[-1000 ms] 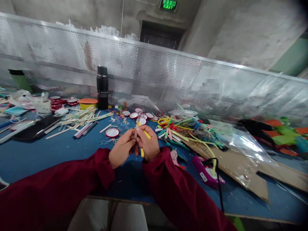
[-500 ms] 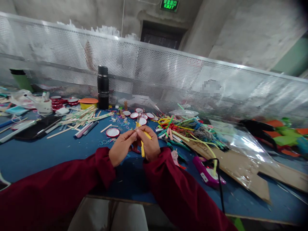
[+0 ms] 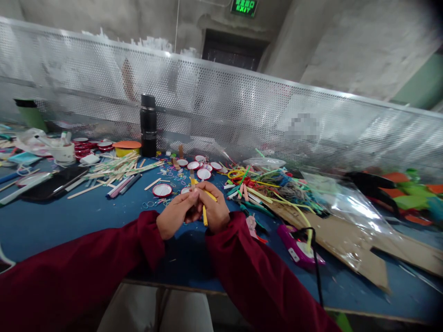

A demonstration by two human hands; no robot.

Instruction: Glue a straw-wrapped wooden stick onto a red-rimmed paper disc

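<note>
My two hands meet above the blue table, fingers closed and thumbs close together. My right hand (image 3: 216, 210) grips a yellow utility knife (image 3: 205, 216). Its flat blade end sticks out beyond the fingertips, and yellow parts show on both sides of the hand. My left hand (image 3: 178, 212) is curled against the right one at the knife; whatever its fingers pinch is hidden. White discs with red rims, such as the round disc (image 3: 162, 190), lie just beyond the hands among small coloured rings.
Wooden sticks (image 3: 114, 168) and markers lie left, near a black tray (image 3: 51, 184). A black bottle (image 3: 148, 127) stands at the back by the perforated metal screen (image 3: 242, 106). To the right are tangled cords (image 3: 287, 189), cardboard (image 3: 367, 263) and a purple device (image 3: 299, 246) with a black cord.
The knife's blade end has tilted left and sunk slightly. My left fingers have curled in further, and the dark red thing seen below them is now out of sight.
</note>
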